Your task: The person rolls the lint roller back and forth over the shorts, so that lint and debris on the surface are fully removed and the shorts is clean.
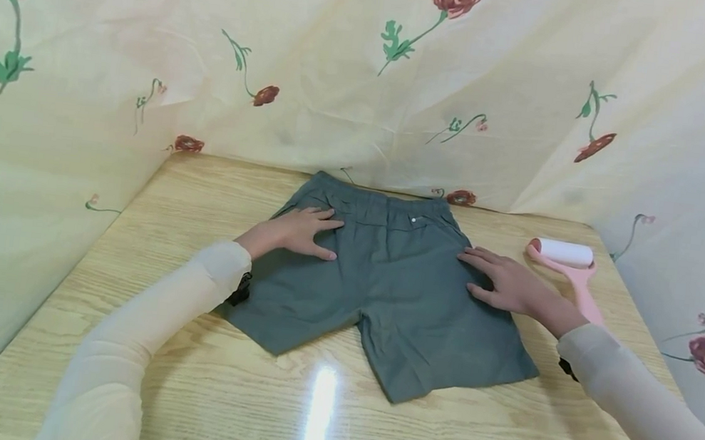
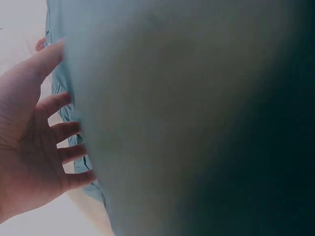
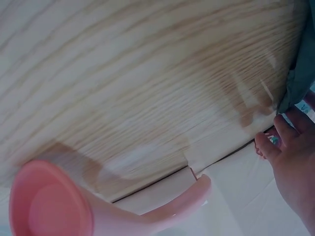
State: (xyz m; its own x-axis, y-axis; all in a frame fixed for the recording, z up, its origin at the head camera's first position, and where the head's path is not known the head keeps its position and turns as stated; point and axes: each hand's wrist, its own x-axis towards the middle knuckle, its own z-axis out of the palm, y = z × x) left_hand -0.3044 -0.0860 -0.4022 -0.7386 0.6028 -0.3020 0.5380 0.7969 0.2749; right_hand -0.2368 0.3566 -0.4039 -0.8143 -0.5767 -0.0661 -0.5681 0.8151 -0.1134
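Observation:
A pair of grey-green shorts (image 1: 346,277) lies spread on the wooden table, waistband toward the back curtain and legs toward the front. My left hand (image 1: 301,231) rests on the upper left part of the shorts with its fingers spread. Its straight fingers also touch the cloth in the left wrist view, where the shorts (image 2: 172,98) fill most of the picture, blurred. On the right side edge lies my right hand (image 1: 507,282), fingers extended onto the fabric. In the right wrist view, that hand (image 3: 298,167) reaches the cloth's edge.
To the right of the shorts lies a lint roller (image 1: 565,253) with a white roll and pink handle. Flower-printed curtain cloth (image 1: 342,68) hangs behind and at both sides of the table (image 1: 229,408). A bright light reflection shows on the tabletop near the front.

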